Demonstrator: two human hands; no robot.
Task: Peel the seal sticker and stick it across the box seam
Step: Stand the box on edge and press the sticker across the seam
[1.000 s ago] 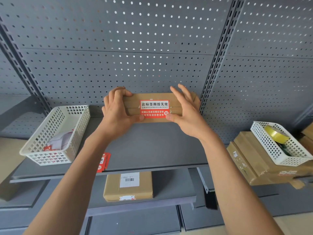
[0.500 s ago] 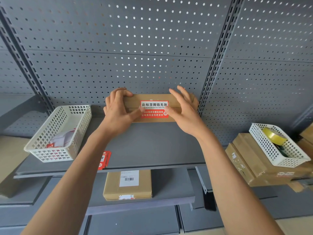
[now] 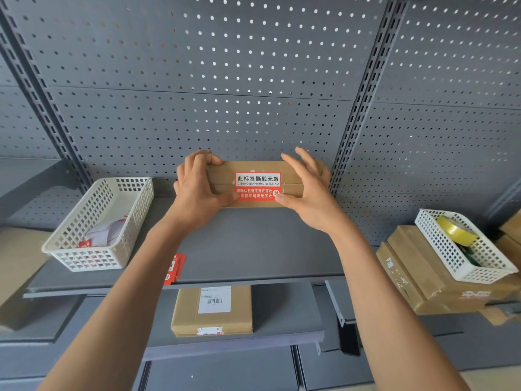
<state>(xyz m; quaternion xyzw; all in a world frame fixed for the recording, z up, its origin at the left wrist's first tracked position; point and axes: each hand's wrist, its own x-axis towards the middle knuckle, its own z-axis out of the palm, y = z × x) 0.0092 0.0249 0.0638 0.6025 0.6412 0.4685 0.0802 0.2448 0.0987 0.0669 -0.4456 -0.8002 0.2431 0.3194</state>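
Note:
A flat cardboard box (image 3: 293,168) stands on edge at the back of the grey shelf (image 3: 253,244), against the pegboard. A red-and-white seal sticker (image 3: 258,186) lies across its horizontal seam. My left hand (image 3: 198,190) grips the box's left end, fingers curled over its top edge and thumb at the sticker's lower left corner. My right hand (image 3: 307,193) holds the right part of the box, fingers spread over the top and thumb pressing the sticker's lower right corner.
A white basket (image 3: 95,224) with sticker sheets sits at the shelf's left. Red stickers (image 3: 174,268) lie near the front edge. A labelled box (image 3: 212,311) rests on the lower shelf. At right, a basket (image 3: 462,249) with yellow tape (image 3: 455,231) tops stacked cartons (image 3: 417,275).
The hands have barely shifted on the box; both thumbs stay at the sticker's lower corners. The view has tilted slightly.

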